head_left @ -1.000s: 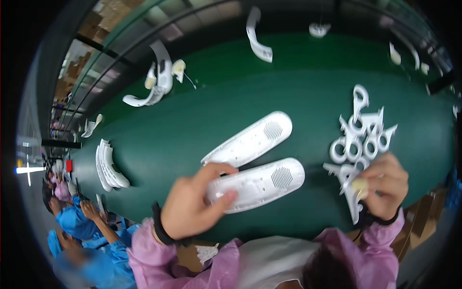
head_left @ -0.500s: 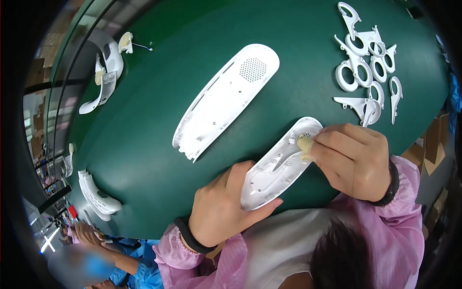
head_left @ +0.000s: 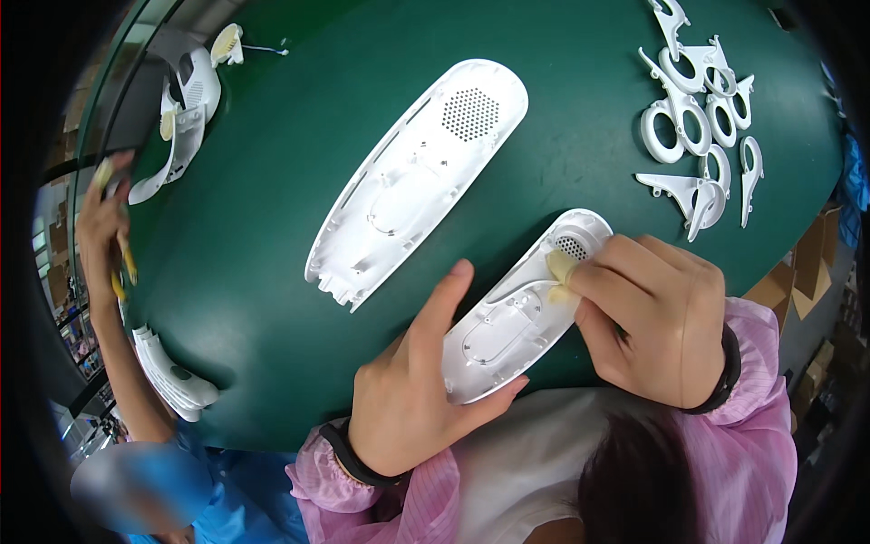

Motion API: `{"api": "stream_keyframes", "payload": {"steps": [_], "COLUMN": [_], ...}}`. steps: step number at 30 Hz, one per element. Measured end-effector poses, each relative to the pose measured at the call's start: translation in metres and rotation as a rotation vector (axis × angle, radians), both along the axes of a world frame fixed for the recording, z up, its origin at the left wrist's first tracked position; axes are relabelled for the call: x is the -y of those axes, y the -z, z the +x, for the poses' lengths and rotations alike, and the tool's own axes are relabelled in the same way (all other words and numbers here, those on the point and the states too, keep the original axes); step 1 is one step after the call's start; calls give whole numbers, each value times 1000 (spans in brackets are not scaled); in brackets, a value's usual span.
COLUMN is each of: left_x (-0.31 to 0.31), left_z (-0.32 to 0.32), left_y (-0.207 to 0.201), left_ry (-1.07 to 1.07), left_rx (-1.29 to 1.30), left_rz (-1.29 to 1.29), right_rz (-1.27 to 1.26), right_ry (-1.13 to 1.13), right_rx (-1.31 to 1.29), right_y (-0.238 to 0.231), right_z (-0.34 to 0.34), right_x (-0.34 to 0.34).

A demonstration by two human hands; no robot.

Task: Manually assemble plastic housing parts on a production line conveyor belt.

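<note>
A long white plastic shell (head_left: 494,344) is tilted in front of me, its hollow inside facing up and a patch of small holes at its far end. My left hand (head_left: 412,381) supports the near end, thumb along the close edge, index finger raised off it; the other fingers are hidden. Over the far half, my right hand (head_left: 648,313), with pale yellow finger cots on its tips, pinches a thin curved white plastic piece (head_left: 521,292) lying inside the shell. A larger white shell (head_left: 408,186) with a perforated end lies beyond, apart from both hands.
Several white ring-shaped parts with arms (head_left: 693,127) lie at the far right of the green table (head_left: 272,245). White curved housings (head_left: 195,100) and stacked white covers (head_left: 172,376) sit at the left. Another person's hand (head_left: 104,218) reaches in there. Cardboard boxes (head_left: 811,263) stand at the right.
My left index finger has lifted from the shell. The curved piece has shifted within it, and my right fingertips have moved slightly left. The other person's arm has come up at the left.
</note>
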State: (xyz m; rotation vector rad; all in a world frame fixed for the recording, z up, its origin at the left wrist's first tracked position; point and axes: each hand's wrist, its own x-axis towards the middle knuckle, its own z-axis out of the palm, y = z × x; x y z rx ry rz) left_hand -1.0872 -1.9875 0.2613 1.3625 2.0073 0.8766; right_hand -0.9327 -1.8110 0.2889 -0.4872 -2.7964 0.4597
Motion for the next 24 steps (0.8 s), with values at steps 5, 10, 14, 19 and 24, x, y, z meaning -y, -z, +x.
{"api": "stream_keyframes", "payload": {"steps": [5, 10, 14, 19, 24], "left_x": [3, -5, -10, -13, -16], "left_z": [-3, 3, 5, 9, 12], "left_y": [0, -9, -9, -10, -19], "left_ry": [97, 128, 122, 124, 112], "left_rx": [-133, -154, -154, -157, -183], "left_rz": [72, -26, -16, -36, -99], "right_rz": [-215, -300, -295, -336, -272], "right_ry": [-62, -106, -131, -183, -216], "right_rx": [47, 7, 34, 94, 162], "right_y": [-6, -1, -5, -10, -9], "right_z": [-7, -2, 0, 4, 3], "right_x": [-8, -19, -23, -33, -32]}}
